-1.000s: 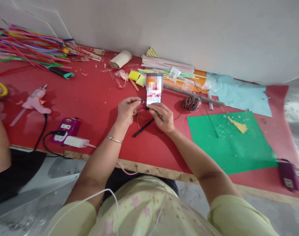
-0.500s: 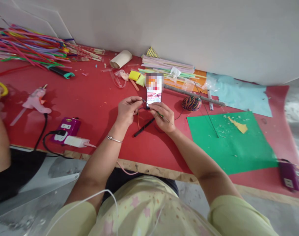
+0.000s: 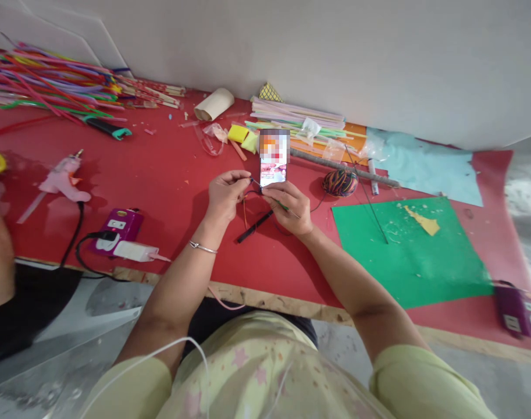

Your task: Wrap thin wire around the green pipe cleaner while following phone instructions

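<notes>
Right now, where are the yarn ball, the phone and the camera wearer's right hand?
Yarn ball (image 3: 339, 183), head view: middle of its strands.
Phone (image 3: 274, 159), head view: middle of its screen.
Right hand (image 3: 297, 205), head view: back of the hand.

Passage and obstacles, red tabletop (image 3: 164, 171)
Left of left hand (image 3: 225, 195): open passage; just beyond right hand (image 3: 289, 208): phone (image 3: 274, 166); right of that hand: yarn ball (image 3: 340, 183)

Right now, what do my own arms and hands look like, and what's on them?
Your left hand and right hand are ungloved. A slim silver-coloured bracelet circles the left wrist; the right wrist looks unadorned. Short, pale yellow-green sleeves leave both forearms uncovered.
</notes>
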`<state>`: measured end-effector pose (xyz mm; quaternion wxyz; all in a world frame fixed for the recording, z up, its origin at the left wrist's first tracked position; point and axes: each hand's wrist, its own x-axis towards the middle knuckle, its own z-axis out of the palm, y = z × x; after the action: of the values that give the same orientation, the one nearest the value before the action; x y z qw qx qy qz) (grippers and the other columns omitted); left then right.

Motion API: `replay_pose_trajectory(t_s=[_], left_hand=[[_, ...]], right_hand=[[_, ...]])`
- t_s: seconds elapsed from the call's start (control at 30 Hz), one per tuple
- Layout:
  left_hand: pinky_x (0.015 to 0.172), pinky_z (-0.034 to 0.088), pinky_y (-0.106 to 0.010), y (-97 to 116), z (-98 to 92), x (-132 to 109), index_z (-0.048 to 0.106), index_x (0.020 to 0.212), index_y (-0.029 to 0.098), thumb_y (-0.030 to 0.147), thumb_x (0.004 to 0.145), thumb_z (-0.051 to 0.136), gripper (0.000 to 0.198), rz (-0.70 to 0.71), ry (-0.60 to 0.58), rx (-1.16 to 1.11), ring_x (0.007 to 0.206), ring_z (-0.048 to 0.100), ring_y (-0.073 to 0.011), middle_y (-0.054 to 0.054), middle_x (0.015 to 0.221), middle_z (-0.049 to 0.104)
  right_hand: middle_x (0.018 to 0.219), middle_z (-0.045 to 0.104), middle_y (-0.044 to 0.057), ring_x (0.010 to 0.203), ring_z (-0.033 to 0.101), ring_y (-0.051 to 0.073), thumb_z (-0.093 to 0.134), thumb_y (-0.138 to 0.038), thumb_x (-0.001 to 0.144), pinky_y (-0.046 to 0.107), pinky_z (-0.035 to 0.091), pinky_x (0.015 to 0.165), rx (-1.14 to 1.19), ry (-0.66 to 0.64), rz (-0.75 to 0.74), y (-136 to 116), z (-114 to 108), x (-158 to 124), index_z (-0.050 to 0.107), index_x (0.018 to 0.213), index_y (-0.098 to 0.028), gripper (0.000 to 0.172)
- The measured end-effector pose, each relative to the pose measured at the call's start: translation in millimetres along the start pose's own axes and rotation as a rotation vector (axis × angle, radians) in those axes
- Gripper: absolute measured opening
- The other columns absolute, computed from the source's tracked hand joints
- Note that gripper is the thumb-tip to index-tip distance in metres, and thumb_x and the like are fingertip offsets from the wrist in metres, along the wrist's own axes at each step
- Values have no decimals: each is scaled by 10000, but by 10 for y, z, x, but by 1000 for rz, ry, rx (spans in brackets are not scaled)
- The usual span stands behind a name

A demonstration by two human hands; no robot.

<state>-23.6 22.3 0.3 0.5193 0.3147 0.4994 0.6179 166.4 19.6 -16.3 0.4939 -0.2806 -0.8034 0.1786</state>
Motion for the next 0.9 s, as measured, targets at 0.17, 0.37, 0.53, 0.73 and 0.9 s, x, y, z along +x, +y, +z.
replay_pose_trajectory(t_s=[0.17,0.37,0.53,0.73,0.9], left_hand=[[397,256,-181,30,-5,-2,763,798,163,220,613,815,200,-37,-3,14,445,434,-52,33,546,576],[387,252,-173,17,13,5,743,788,164,206,594,796,205,-77,18,-40,454,449,-42,34,597,606],[385,243,-170,11,11,7,736,790,156,186,592,793,208,-107,-5,-79,466,465,-48,27,599,604],[389,252,-168,-2,11,9,736,801,158,188,612,805,204,-123,-30,-70,462,467,-48,34,582,584],[390,265,-167,-6,55,-36,735,814,169,206,611,823,225,-114,-88,-137,476,486,-52,28,603,609]], right_hand=[[1174,770,82,1029,726,221,638,-237,991,421,619,883,-69,-34,-116,92,5,-34,718,1251,-339,291],[1128,783,89,1017,753,212,658,-265,986,388,627,898,42,-7,-9,4,-26,26,769,1167,-297,215],[979,809,54,910,762,190,699,-378,966,348,627,861,235,90,264,-39,-26,59,815,1038,-267,175],[875,765,24,693,663,124,755,-485,903,279,585,680,490,158,513,-17,25,59,783,944,-225,265],[819,704,-5,714,639,118,838,-447,835,285,581,734,531,220,514,-70,58,85,755,915,-228,247]])
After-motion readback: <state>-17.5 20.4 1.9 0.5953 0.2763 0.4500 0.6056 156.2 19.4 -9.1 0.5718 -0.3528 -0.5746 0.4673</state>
